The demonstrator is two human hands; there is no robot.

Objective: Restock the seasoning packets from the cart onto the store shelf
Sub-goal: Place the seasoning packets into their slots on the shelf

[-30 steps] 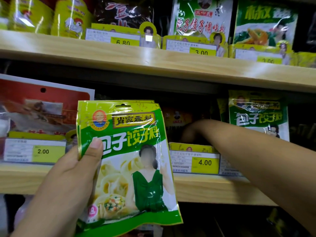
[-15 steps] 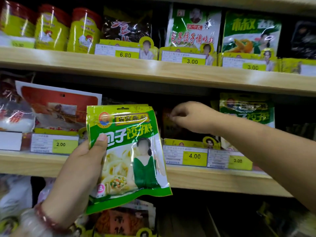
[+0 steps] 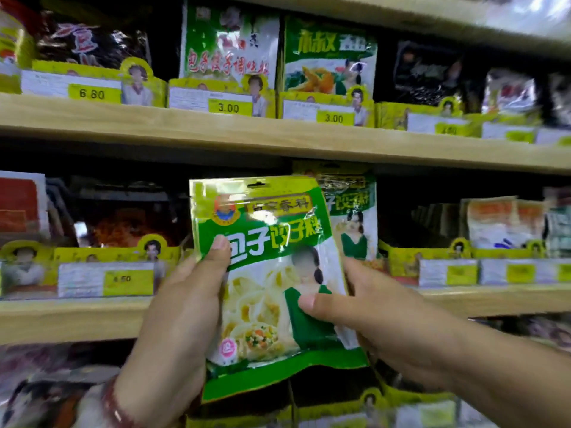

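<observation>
Right hand now withdrawn from the shelf recess, thumb pressed on the green seasoning packet; remaining fingers hidden behind it. Left hand pinching the packet's left edge, thumb in front. Held upright before the middle shelf, partly masking an identical packet standing in its yellow display tray. Price labels blurred.

Green seasoning packet, upright, shelf-front

Two wooden shelves, packets upright behind yellow price-tag holders, matching green packet on the lower.
</observation>
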